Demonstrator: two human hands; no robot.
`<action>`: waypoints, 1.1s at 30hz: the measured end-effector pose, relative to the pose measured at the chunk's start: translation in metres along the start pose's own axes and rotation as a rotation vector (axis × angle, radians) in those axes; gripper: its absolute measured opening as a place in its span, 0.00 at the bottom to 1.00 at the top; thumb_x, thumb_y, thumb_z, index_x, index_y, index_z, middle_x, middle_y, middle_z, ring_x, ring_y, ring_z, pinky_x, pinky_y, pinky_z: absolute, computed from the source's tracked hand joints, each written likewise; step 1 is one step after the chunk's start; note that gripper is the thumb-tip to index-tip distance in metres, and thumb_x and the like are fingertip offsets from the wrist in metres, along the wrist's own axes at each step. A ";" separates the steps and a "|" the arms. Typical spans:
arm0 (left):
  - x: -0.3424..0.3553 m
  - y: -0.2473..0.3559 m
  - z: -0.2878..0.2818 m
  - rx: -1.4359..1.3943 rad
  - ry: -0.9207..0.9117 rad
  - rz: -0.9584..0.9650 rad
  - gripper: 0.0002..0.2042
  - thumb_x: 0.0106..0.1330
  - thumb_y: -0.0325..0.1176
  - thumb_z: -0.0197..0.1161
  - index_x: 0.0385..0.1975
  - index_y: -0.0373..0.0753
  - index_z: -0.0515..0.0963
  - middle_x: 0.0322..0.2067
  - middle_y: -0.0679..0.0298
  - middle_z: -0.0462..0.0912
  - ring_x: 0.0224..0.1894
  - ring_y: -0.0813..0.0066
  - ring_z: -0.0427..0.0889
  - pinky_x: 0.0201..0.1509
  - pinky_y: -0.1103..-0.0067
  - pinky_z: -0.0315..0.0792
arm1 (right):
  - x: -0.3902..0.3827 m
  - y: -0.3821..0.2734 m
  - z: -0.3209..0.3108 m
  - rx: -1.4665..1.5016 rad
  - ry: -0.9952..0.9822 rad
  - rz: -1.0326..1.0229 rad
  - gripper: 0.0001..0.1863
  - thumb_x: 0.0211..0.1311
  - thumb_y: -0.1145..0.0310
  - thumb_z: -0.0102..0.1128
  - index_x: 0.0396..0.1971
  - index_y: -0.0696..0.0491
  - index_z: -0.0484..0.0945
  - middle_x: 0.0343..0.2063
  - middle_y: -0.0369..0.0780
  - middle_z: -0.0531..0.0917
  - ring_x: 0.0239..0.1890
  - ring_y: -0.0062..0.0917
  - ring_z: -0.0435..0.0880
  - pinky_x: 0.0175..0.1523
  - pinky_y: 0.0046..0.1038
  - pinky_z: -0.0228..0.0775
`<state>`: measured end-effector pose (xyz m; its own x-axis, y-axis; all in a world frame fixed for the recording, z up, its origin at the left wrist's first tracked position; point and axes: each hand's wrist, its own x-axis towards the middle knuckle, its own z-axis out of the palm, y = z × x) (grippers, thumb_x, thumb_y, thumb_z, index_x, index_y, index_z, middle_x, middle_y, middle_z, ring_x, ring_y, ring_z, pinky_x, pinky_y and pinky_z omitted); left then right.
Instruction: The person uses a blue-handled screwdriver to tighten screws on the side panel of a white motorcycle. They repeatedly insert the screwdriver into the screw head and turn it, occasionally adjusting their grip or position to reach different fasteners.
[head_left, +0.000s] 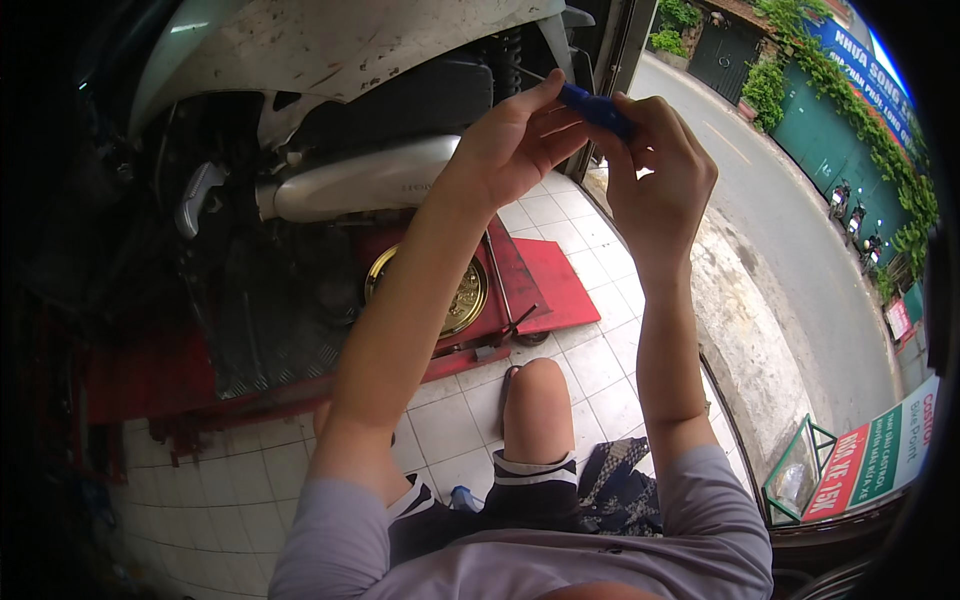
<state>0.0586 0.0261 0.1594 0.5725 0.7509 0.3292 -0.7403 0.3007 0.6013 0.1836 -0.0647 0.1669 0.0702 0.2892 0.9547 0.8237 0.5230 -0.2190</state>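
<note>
Both hands are raised beside the rear of a scooter (pixel 340 60) with pale, scuffed panels. Between them is a screwdriver with a blue handle (pixel 598 108); its thin shaft points left towards the dark shock absorber (pixel 509 55). My left hand (pixel 515 140) has its thumb against the front of the handle, with the fingers curled beneath. Around the handle's back end, my right hand (pixel 660 165) closes with thumb and fingers. Where the shaft's tip rests, I cannot tell. Below my left hand runs the scooter's silver exhaust cover (pixel 370 180).
The scooter stands on a red lift platform (pixel 560 290). A gold round dish (pixel 470 300) with small parts lies on it, next to a long metal rod (pixel 497 265). White floor tiles (pixel 600 370) surround my knee. A sign board (pixel 865 450) stands right, beside the street.
</note>
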 end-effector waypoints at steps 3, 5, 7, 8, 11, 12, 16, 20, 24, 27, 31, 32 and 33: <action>0.005 -0.001 0.003 0.212 0.044 -0.036 0.13 0.70 0.37 0.62 0.40 0.30 0.76 0.40 0.54 0.81 0.44 0.66 0.83 0.56 0.74 0.79 | 0.004 0.011 -0.011 -0.024 -0.069 -0.162 0.10 0.54 0.80 0.68 0.37 0.60 0.81 0.35 0.41 0.83 0.27 0.21 0.84 0.29 0.23 0.74; 0.012 -0.003 0.001 0.154 0.021 -0.013 0.12 0.70 0.35 0.60 0.41 0.30 0.76 0.39 0.54 0.82 0.42 0.66 0.83 0.56 0.73 0.79 | 0.007 0.012 -0.013 -0.023 -0.091 -0.231 0.10 0.53 0.81 0.67 0.37 0.60 0.81 0.37 0.42 0.82 0.28 0.22 0.84 0.30 0.22 0.75; 0.014 -0.006 0.000 0.075 -0.008 0.005 0.12 0.71 0.34 0.59 0.42 0.29 0.75 0.40 0.54 0.81 0.42 0.65 0.83 0.57 0.71 0.78 | 0.009 0.011 -0.012 0.014 -0.081 -0.249 0.13 0.49 0.81 0.69 0.37 0.57 0.81 0.36 0.42 0.81 0.25 0.28 0.84 0.32 0.26 0.76; 0.015 -0.007 0.001 0.026 -0.025 0.010 0.11 0.71 0.32 0.58 0.42 0.28 0.75 0.40 0.53 0.81 0.43 0.64 0.83 0.58 0.70 0.78 | 0.007 0.008 -0.010 0.071 -0.036 -0.139 0.13 0.49 0.80 0.69 0.38 0.56 0.81 0.36 0.41 0.81 0.26 0.28 0.84 0.32 0.25 0.77; 0.016 -0.015 0.001 -0.103 -0.032 0.016 0.11 0.72 0.30 0.57 0.44 0.27 0.74 0.43 0.54 0.80 0.48 0.65 0.80 0.59 0.71 0.75 | 0.002 0.001 -0.005 0.162 0.035 0.092 0.14 0.49 0.79 0.70 0.38 0.56 0.82 0.36 0.40 0.83 0.27 0.28 0.85 0.34 0.25 0.78; 0.016 -0.018 -0.001 -0.143 -0.027 0.016 0.11 0.71 0.30 0.57 0.45 0.27 0.74 0.44 0.54 0.79 0.50 0.66 0.78 0.59 0.71 0.74 | 0.000 0.004 -0.002 0.134 0.016 0.105 0.14 0.50 0.79 0.70 0.38 0.56 0.82 0.36 0.39 0.84 0.27 0.28 0.84 0.34 0.25 0.78; 0.013 -0.017 -0.010 -0.135 -0.233 0.044 0.12 0.73 0.31 0.55 0.46 0.27 0.74 0.44 0.54 0.79 0.51 0.66 0.77 0.60 0.72 0.72 | -0.001 0.005 -0.003 0.060 -0.014 -0.045 0.13 0.49 0.79 0.69 0.37 0.53 0.83 0.35 0.37 0.86 0.30 0.26 0.84 0.37 0.25 0.78; 0.007 -0.011 0.003 0.031 -0.120 -0.032 0.15 0.72 0.36 0.57 0.45 0.27 0.75 0.41 0.56 0.80 0.46 0.69 0.80 0.54 0.75 0.75 | 0.009 0.026 -0.010 -0.035 -0.090 -0.351 0.14 0.47 0.83 0.64 0.34 0.50 0.85 0.37 0.34 0.86 0.38 0.28 0.83 0.40 0.28 0.78; 0.019 -0.008 -0.017 0.064 -0.309 -0.065 0.16 0.69 0.39 0.62 0.45 0.30 0.76 0.39 0.58 0.81 0.43 0.72 0.81 0.49 0.78 0.78 | 0.010 0.023 -0.008 0.011 -0.150 -0.355 0.17 0.45 0.85 0.62 0.36 0.50 0.84 0.39 0.35 0.86 0.41 0.29 0.82 0.40 0.28 0.79; 0.017 -0.011 -0.011 -0.016 -0.164 -0.002 0.16 0.70 0.39 0.61 0.47 0.31 0.76 0.41 0.58 0.81 0.45 0.71 0.81 0.50 0.77 0.78 | 0.000 0.008 -0.005 0.093 -0.035 -0.125 0.17 0.46 0.79 0.68 0.40 0.52 0.81 0.33 0.38 0.87 0.32 0.24 0.83 0.34 0.24 0.78; 0.011 -0.010 -0.005 0.004 -0.152 0.000 0.19 0.72 0.41 0.57 0.49 0.28 0.74 0.45 0.57 0.81 0.49 0.71 0.80 0.55 0.76 0.76 | -0.007 -0.003 -0.006 0.031 -0.048 0.172 0.22 0.46 0.66 0.78 0.40 0.53 0.78 0.17 0.35 0.83 0.16 0.16 0.79 0.24 0.18 0.72; 0.011 -0.012 -0.006 -0.010 -0.191 -0.001 0.19 0.73 0.41 0.56 0.50 0.28 0.74 0.46 0.57 0.81 0.50 0.72 0.79 0.56 0.76 0.75 | -0.007 0.000 0.003 0.078 0.039 0.091 0.20 0.47 0.62 0.79 0.35 0.51 0.77 0.10 0.30 0.78 0.11 0.15 0.76 0.21 0.17 0.69; 0.011 -0.013 -0.006 -0.025 -0.229 -0.001 0.19 0.73 0.41 0.56 0.51 0.28 0.73 0.47 0.57 0.81 0.51 0.72 0.79 0.57 0.75 0.75 | -0.007 0.000 0.007 0.050 0.053 0.104 0.19 0.48 0.62 0.79 0.34 0.51 0.78 0.10 0.30 0.77 0.11 0.15 0.76 0.21 0.17 0.68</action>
<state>0.0723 0.0346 0.1508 0.6362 0.5983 0.4872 -0.7465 0.3177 0.5846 0.1797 -0.0611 0.1587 0.1840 0.3019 0.9354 0.7816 0.5321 -0.3255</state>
